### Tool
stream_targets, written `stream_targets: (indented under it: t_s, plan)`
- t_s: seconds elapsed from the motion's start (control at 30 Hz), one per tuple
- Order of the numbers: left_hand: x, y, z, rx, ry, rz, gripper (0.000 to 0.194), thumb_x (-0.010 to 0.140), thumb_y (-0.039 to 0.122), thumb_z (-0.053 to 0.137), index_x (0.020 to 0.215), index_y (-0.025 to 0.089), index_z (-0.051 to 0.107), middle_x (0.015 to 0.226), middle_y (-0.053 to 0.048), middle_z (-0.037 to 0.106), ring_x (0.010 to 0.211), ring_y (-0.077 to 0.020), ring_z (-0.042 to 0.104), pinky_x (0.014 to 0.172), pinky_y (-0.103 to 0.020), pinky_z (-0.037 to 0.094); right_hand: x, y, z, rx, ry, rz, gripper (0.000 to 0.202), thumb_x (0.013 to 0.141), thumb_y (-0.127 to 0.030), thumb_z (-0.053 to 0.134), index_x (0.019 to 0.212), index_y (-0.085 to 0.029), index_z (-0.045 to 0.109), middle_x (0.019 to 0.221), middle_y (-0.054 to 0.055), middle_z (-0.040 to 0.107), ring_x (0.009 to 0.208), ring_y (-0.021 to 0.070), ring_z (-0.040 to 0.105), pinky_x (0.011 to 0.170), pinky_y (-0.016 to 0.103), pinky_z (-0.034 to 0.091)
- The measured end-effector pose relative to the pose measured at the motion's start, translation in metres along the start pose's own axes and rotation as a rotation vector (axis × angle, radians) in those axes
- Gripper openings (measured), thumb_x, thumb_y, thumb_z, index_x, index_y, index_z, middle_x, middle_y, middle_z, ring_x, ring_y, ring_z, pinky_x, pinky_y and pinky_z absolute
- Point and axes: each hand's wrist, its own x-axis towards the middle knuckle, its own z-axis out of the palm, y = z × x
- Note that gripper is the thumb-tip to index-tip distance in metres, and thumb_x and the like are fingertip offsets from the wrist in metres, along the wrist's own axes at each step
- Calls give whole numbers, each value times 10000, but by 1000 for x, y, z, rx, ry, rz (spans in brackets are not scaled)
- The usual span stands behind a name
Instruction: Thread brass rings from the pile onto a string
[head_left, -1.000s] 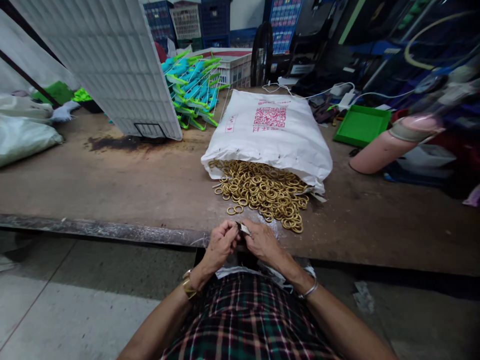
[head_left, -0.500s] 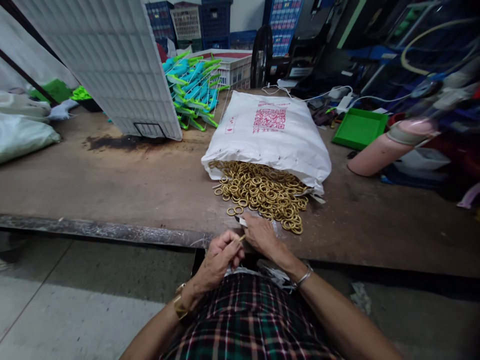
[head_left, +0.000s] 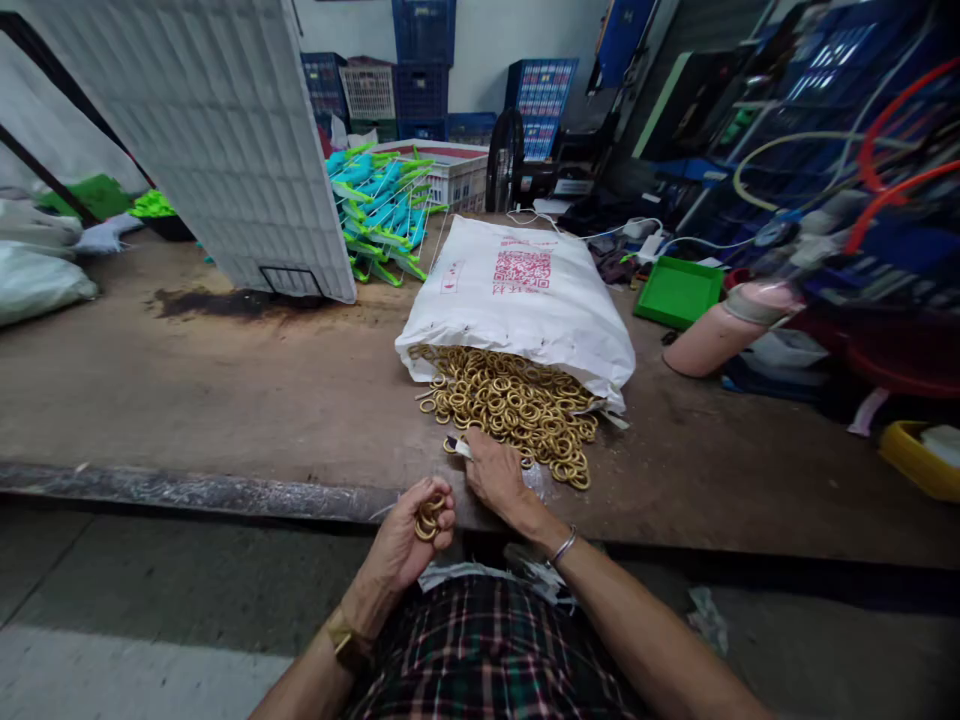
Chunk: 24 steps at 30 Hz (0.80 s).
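Several gold-coloured rings [head_left: 429, 517] lie in the curled fingers of my left hand [head_left: 405, 545], palm turned up just off the table's front edge. My right hand [head_left: 496, 475] is at the near side of a heap of the same rings [head_left: 510, 400]. Between its thumb and fingers it grips a small white-handled tool [head_left: 463, 449] with a dark tip pointing left; its kind is unclear. The heap spills from the open mouth of a white sack [head_left: 517, 300] with red print, lying on the brown table [head_left: 300, 390].
A pale ribbed panel [head_left: 247, 150] stands on the left, beside turquoise and green plastic pieces [head_left: 382, 210]. To the right are a green tray [head_left: 679, 292], a pink bottle [head_left: 731, 328] and a yellow container [head_left: 922, 460]. A black fan [head_left: 506, 160] stands behind the sack.
My left hand has moved left, away from the right, and turned palm up, showing the rings in it. My right hand stays by the heap with the tool. The view has shifted slightly.
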Motion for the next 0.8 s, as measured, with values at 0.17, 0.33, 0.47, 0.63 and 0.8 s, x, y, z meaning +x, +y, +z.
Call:
stream_targets:
  t_s: [0.17, 0.33, 0.47, 0.63, 0.8]
  plan:
    - [8, 2, 2, -15, 58, 28, 200, 661, 255, 681, 684, 122, 534, 695, -20, 555, 594, -91, 533, 400, -143, 322, 0, 9, 1, 324, 87, 0, 123, 785, -184, 407, 839, -178, 518, 748, 35, 589, 671, 138, 518, 605, 235, 318]
    - [12, -3, 12, 184, 124, 110, 311, 657, 305, 690, 884, 154, 540, 664, 11, 543, 520, -73, 499, 385, -143, 323, -12, 5, -7, 1121, -10, 153, 136, 777, -328, 426, 722, -203, 431, 522, -80, 362, 419, 68, 312, 421, 190, 264]
    - [15, -10, 20, 260, 120, 156, 381, 670, 392, 670, 936, 155, 533, 672, 20, 526, 484, -50, 454, 375, -137, 294, -25, -5, -14, 1513, -180, 233, 244, 718, -428, 518, 754, -212, 410, 479, -117, 307, 346, 37, 196, 336, 170, 166]
    - [21, -14, 19, 326, 140, 245, 351, 665, 444, 660, 797, 144, 534, 597, 48, 462, 442, -29, 368, 378, -138, 233, -30, -7, -8, 1496, -236, 211, 249, 714, -433, 522, 715, -202, 429, 479, -109, 333, 345, 32, 204, 336, 172, 160]
    - [22, -12, 9, 671, 249, 393, 300, 720, 446, 591, 713, 151, 536, 499, 66, 411, 424, -50, 330, 408, -175, 241, -27, 3, -10, 1084, -27, 101, 159, 752, -340, 470, 735, -187, 510, 527, -68, 419, 461, 75, 349, 448, 195, 290]
